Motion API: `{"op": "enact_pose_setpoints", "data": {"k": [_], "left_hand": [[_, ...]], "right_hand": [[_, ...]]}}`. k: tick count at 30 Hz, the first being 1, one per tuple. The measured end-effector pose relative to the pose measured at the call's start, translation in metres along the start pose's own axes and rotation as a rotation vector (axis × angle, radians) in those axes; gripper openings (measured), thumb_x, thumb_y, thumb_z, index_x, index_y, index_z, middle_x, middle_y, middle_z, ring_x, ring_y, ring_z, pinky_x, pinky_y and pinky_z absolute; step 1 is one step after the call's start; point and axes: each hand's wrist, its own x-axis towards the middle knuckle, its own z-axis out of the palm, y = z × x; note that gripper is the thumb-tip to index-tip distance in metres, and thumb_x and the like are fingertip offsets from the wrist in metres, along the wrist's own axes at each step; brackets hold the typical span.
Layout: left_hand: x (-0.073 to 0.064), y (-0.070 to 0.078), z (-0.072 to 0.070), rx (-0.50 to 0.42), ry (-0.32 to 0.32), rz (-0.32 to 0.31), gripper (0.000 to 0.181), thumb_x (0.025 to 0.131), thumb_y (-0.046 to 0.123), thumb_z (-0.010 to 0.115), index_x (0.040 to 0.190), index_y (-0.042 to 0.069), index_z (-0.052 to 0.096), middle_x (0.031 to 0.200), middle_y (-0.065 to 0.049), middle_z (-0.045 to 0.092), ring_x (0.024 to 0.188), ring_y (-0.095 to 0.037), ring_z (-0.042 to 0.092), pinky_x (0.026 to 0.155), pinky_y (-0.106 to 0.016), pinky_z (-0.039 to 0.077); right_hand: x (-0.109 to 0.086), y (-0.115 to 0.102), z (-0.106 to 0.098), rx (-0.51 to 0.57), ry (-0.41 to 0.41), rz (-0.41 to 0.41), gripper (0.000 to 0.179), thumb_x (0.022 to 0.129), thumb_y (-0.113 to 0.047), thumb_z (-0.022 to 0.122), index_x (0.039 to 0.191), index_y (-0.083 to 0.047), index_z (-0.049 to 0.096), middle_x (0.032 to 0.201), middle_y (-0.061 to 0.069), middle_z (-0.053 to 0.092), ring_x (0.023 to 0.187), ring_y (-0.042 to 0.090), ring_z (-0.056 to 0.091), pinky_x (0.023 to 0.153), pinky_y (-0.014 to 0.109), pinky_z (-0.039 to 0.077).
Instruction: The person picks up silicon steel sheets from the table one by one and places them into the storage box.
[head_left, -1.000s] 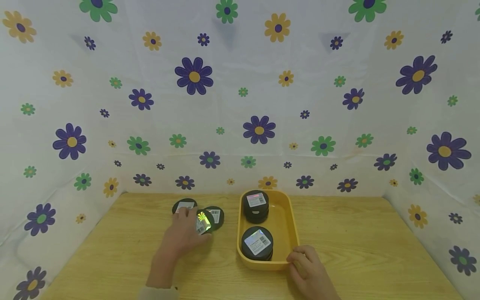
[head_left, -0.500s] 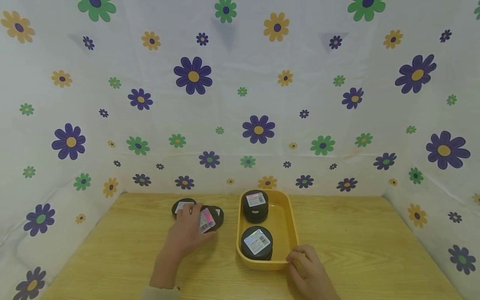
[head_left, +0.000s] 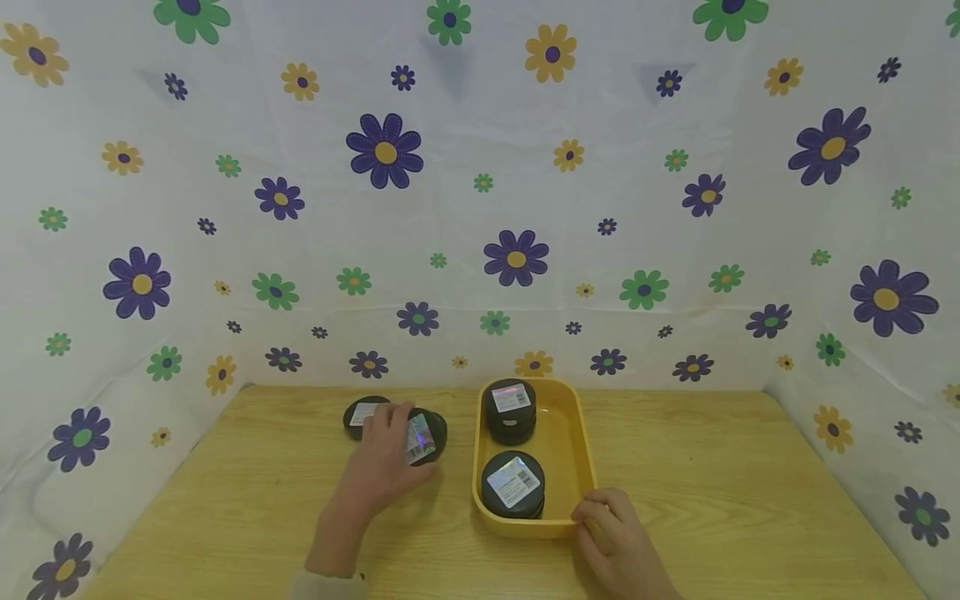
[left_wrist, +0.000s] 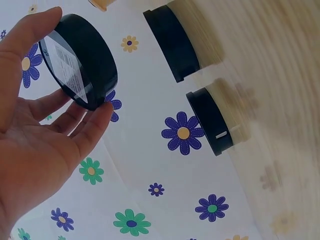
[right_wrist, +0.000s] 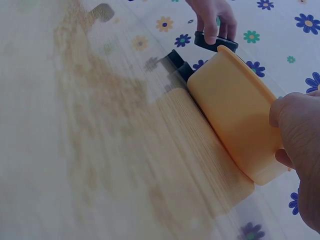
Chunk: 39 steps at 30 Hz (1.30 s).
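My left hand [head_left: 380, 464] grips a round black case [left_wrist: 92, 57] with a white label, thumb on one edge and fingertips on the opposite one. In the left wrist view the case is tilted and raised off the table. Two more black cases, a farther one [left_wrist: 210, 121] and a nearer one [left_wrist: 172, 44], lie on the table by it. In the head view the held case mostly covers one of them. My right hand [head_left: 618, 542] holds the near right corner of a yellow bin [head_left: 588, 454], thumb and fingers at its rim. Two stacks of cases, a back stack [head_left: 512, 414] and a front stack [head_left: 513, 486], fill the bin's left side.
A wooden table [head_left: 712, 475] carries everything. Behind and beside it hangs a white cloth [head_left: 450, 200] printed with flowers. The bin's walls stand well above the table in the right wrist view [right_wrist: 230, 117].
My left hand has shifted slightly right with the case in its fingers, and the case has tilted and now covers more of the one behind it. My right hand stays at the bin's corner.
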Motion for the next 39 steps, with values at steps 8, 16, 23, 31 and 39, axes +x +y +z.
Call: {"op": "enact_pose_setpoints", "data": {"k": [8, 16, 23, 31, 39], "left_hand": [[0.003, 0.007, 0.003, -0.029, -0.001, 0.012, 0.091, 0.072, 0.029, 0.085, 0.144, -0.001, 0.039, 0.136, -0.024, 0.040, 0.121, -0.039, 0.042, 0.091, -0.054, 0.050], [0.014, 0.022, 0.006, -0.037, 0.006, 0.028, 0.089, 0.073, 0.029, 0.084, 0.145, 0.002, 0.039, 0.139, -0.021, 0.040, 0.121, -0.036, 0.044, 0.094, -0.051, 0.051], [0.019, 0.030, 0.014, -0.064, 0.042, 0.070, 0.091, 0.071, 0.031, 0.088, 0.144, 0.004, 0.041, 0.137, -0.018, 0.042, 0.122, -0.035, 0.045, 0.098, -0.049, 0.049], [0.022, 0.047, 0.019, -0.181, 0.011, 0.075, 0.090, 0.072, 0.029, 0.089, 0.145, 0.005, 0.041, 0.139, -0.019, 0.040, 0.119, -0.033, 0.049, 0.097, -0.048, 0.050], [0.031, 0.060, 0.028, -0.158, -0.013, 0.125, 0.095, 0.072, 0.034, 0.089, 0.147, 0.006, 0.038, 0.140, -0.019, 0.040, 0.122, -0.033, 0.050, 0.099, -0.047, 0.049]], "right_hand": [[0.002, 0.001, -0.002, 0.021, -0.004, -0.006, 0.037, 0.067, 0.009, 0.079, 0.093, -0.014, 0.065, 0.103, -0.001, 0.055, 0.095, 0.014, 0.053, 0.093, 0.009, 0.039], [-0.002, 0.005, 0.001, 0.022, 0.020, -0.016, 0.040, 0.062, 0.011, 0.079, 0.092, -0.013, 0.066, 0.102, 0.000, 0.055, 0.094, 0.014, 0.053, 0.092, 0.010, 0.039], [-0.002, 0.005, 0.005, 0.063, 0.035, -0.052, 0.037, 0.068, 0.010, 0.078, 0.095, -0.013, 0.066, 0.102, 0.002, 0.056, 0.094, 0.018, 0.053, 0.092, 0.014, 0.040], [-0.003, 0.004, 0.003, 0.072, -0.008, -0.002, 0.003, 0.094, -0.016, 0.066, 0.094, -0.013, 0.065, 0.102, 0.001, 0.055, 0.096, 0.014, 0.052, 0.092, 0.011, 0.039], [0.000, 0.003, 0.001, 0.050, -0.026, 0.020, 0.037, 0.067, 0.010, 0.077, 0.092, -0.013, 0.064, 0.101, -0.001, 0.054, 0.095, 0.014, 0.052, 0.092, 0.011, 0.039]]}}
